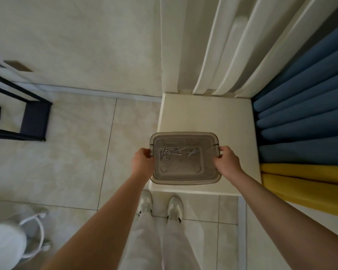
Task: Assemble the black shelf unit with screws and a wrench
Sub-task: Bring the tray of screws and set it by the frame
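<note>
- Both forearms are reaching down and forward from the camera, ending at a clear plastic tray (185, 177) that the person is holding by its two short ends.
- Left hand (142, 162) is gripping the tray's left rim, fingers curled over the edge; right hand (227, 161) is gripping the right rim the same way.
- Screws (171, 152) and washers are lying loose in the tray's left half, nearer the left hand; a small wrench (191, 152) is lying just right of centre, closer to the right hand.
- The tray's long axis is running left to right, hovering over or resting on the front corner of a cream platform (203, 115); which one cannot be told.
- The black shelf frame (34, 121) is standing on the tiled floor well apart to the left, so the hardware probably needs carrying that way.
- Open floor is lying between the feet and the frame; blue and yellow curtains (304, 117) are closing off the right side.
</note>
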